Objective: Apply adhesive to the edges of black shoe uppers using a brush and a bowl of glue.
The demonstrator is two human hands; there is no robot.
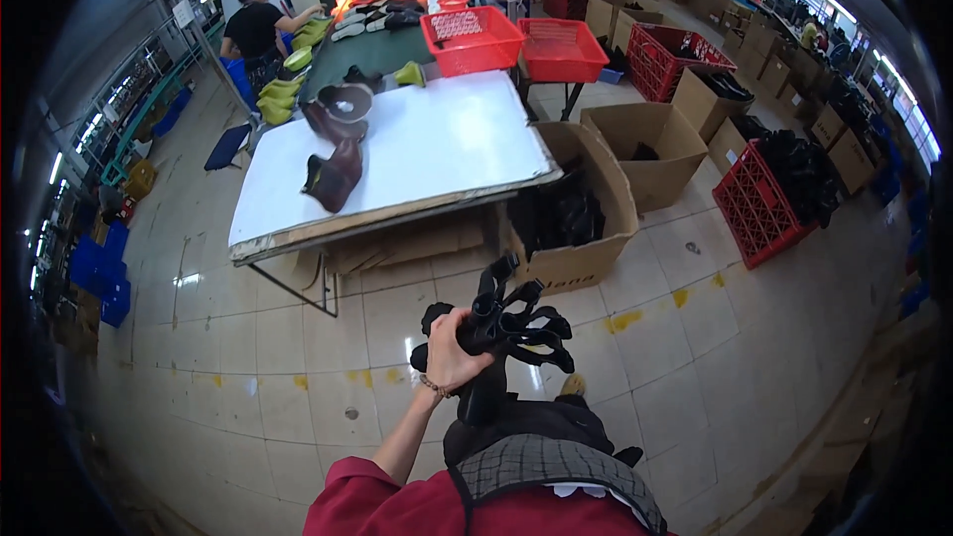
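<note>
Black plastic pieces (pixel 511 323) in raised left hand (pixel 452 349)

The left hand (pixel 452 347) has open floor (pixel 298 347) all around it. Ahead, the white table (pixel 437 139) and a brown box (pixel 581 203) block the way. Between them the gap looks small, maybe too tight.

The black parts (pixel 511 323) in the left hand (pixel 452 352) look like matt plastic. The surface (pixel 447 144) has a smooth white matt top over raw, worn edges. The boots (pixel 336 174) are dark brown leather with a dull sheen. Boxes (pixel 596 238) are plain brown cardboard; crates (pixel 759 203) red latticed plastic. The floor (pixel 248 337) is glossy tile.
</note>
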